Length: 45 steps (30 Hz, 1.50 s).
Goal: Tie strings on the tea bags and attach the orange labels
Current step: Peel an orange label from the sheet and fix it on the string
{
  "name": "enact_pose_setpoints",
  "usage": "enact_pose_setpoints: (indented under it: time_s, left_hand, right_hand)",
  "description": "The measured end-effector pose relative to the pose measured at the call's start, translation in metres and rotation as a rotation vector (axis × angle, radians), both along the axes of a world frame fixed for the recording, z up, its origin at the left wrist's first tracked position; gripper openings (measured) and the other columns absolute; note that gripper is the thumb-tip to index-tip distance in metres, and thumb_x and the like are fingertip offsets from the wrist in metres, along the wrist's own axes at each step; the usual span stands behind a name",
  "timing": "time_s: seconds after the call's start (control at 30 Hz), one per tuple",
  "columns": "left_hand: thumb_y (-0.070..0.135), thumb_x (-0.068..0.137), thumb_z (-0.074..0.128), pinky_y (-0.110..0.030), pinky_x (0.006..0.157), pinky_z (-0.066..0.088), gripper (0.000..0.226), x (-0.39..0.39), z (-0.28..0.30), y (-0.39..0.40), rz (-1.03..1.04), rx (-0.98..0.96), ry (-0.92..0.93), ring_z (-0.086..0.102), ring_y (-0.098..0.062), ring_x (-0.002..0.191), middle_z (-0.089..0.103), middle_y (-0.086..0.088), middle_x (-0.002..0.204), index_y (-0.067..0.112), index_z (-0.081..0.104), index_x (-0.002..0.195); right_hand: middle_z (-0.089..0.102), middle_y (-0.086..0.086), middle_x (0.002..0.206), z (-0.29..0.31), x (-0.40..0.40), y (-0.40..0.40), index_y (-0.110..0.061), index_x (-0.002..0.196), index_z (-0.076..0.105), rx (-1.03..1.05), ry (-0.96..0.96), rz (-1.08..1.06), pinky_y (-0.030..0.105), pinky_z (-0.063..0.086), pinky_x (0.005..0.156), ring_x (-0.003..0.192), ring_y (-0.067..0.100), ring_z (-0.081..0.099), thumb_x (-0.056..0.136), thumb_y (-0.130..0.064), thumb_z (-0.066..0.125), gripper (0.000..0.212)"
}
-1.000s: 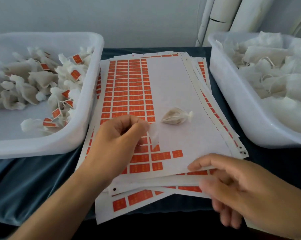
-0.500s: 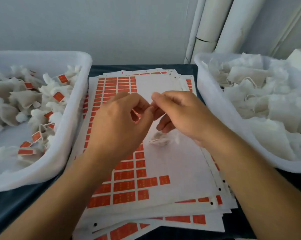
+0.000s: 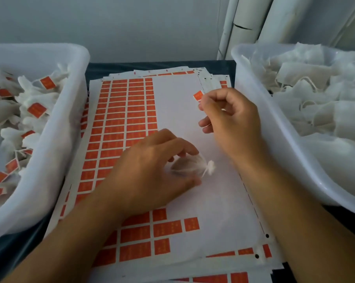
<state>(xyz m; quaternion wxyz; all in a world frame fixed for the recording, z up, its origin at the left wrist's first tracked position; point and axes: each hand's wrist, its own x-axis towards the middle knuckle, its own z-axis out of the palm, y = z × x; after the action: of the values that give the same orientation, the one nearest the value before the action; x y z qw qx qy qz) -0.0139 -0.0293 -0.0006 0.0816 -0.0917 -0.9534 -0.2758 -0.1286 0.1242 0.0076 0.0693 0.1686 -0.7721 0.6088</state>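
A small tied tea bag (image 3: 190, 166) lies on the top sheet of orange labels (image 3: 119, 123), its gathered white tuft pointing right. My left hand (image 3: 152, 170) grips the bag between curled fingers and thumb. My right hand (image 3: 227, 117) is raised above the sheet to the upper right and pinches one orange label (image 3: 198, 96) at its fingertips. A thin white string shows near the right hand's lower fingers; whether it joins the label I cannot tell.
A white tub (image 3: 56, 139) on the left holds several tagged tea bags. A white tub (image 3: 274, 127) on the right is piled with untagged bags and strings. More label sheets are stacked under the top one on a dark cloth (image 3: 13, 250). White pipes (image 3: 242, 27) stand behind.
Both hands were together above the sheet. The left hand has dropped onto the tea bag and taken hold of it; the right hand has moved right and up with an orange label.
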Motion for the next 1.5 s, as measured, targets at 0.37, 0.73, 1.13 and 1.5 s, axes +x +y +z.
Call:
enact_pose_setpoints:
  time_s: [0.37,0.73,1.13,1.5]
  left_hand:
    - [0.093,0.074,0.043,-0.008,0.063,0.047,0.066,0.016,0.009,0.018,-0.045,0.022,-0.016,0.057,0.005,0.094,0.047,0.04,0.1,0.057,0.041,0.13]
    - [0.046,0.105,0.03,-0.012,0.079,0.055,0.041,0.021,0.005,0.019,-0.065,0.274,-0.103,0.067,0.003,0.1,0.068,0.023,0.113,0.042,0.05,0.141]
    - [0.029,0.099,0.056,-0.017,0.069,0.056,0.027,0.005,-0.009,0.022,-0.181,-0.092,0.228,0.057,-0.004,0.082,0.064,0.003,0.106,0.025,0.074,0.119]
    - [0.032,0.106,0.044,-0.022,0.085,0.056,0.033,0.001,-0.004,0.013,0.029,0.412,0.18,0.064,-0.007,0.11,0.07,0.013,0.116,0.026,0.066,0.129]
  right_hand:
    - [0.072,-0.009,0.09,-0.001,0.002,0.002,-0.018,0.099,0.069,-0.003,0.047,0.0,0.022,0.06,0.062,0.069,0.008,0.072,0.1,-0.024,0.063,0.009]
    - [0.072,-0.008,0.091,-0.002,0.001,0.001,-0.017,0.1,0.07,0.0,0.05,-0.004,0.021,0.059,0.061,0.068,0.01,0.072,0.1,-0.023,0.062,0.009]
    - [0.073,-0.007,0.093,-0.002,0.001,0.001,-0.016,0.102,0.07,0.0,0.061,-0.005,0.021,0.059,0.062,0.068,0.01,0.072,0.1,-0.024,0.062,0.011]
    - [0.072,-0.006,0.088,0.001,0.002,0.003,-0.015,0.102,0.07,-0.012,0.065,0.028,0.022,0.058,0.061,0.067,0.012,0.071,0.098,-0.016,0.063,0.008]
